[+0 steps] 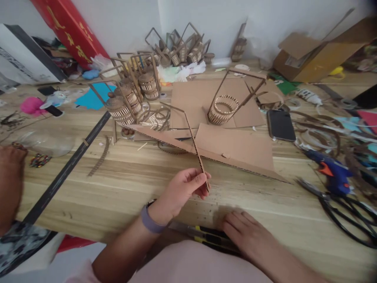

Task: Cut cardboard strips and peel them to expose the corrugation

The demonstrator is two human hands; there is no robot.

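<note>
My left hand [187,184], with a grey-purple band on its wrist, pinches the lower end of a thin cardboard strip [193,135]. The strip rises away from me and bends near its top. Behind it lies a folded cardboard sheet [235,151] with one edge raised. My right hand [240,228] rests on the table near the front edge, fingers loosely bent and holding nothing visible. Close beside it are yellow-and-black utility knives [210,236], partly hidden. A small striped basket [224,109] with a tall angular handle stands on the cardboard beyond.
Black-handled scissors [344,212], a blue glue gun [332,171] and a phone [281,125] lie at right. Several lidded striped baskets [120,110] stand at left. A long dark strip [69,169] crosses the table. Another person's hand [11,169] is at the left edge.
</note>
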